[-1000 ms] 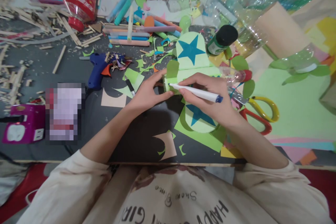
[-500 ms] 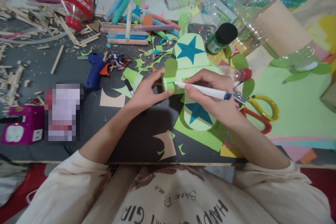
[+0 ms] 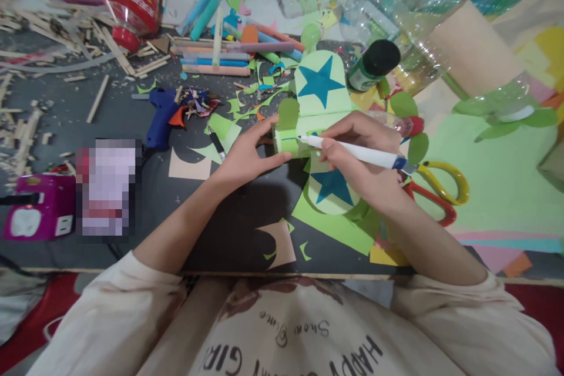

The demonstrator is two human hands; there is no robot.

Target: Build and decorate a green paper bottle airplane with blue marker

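Note:
My left hand [image 3: 247, 153] is closed around the left end of a plastic bottle wrapped in light green paper [image 3: 288, 145]. Its thumb lies along the near side, and its other fingers are partly hidden behind. My right hand [image 3: 372, 141] pinches a white marker [image 3: 352, 150] with a blue end. The marker's tip is at the end of a short blue line on the green wrap. Pale green wings stick out from the bottle, each carrying a blue paper star [image 3: 321, 82]. A darker green rounded flap [image 3: 288, 114] stands at its far left side.
Yellow-and-red-handled scissors [image 3: 443, 185] lie beside my right wrist. A dark green bottle with a black cap [image 3: 374, 64] stands behind it. Left are a blue glue gun [image 3: 161, 117], a pixelated object [image 3: 109, 188] and wood sticks. Markers [image 3: 215, 61] and paper scraps lie behind.
The marker's tip has moved slightly right, and the blue line on the green wrap is longer. My left hand keeps its hold on the bottle.

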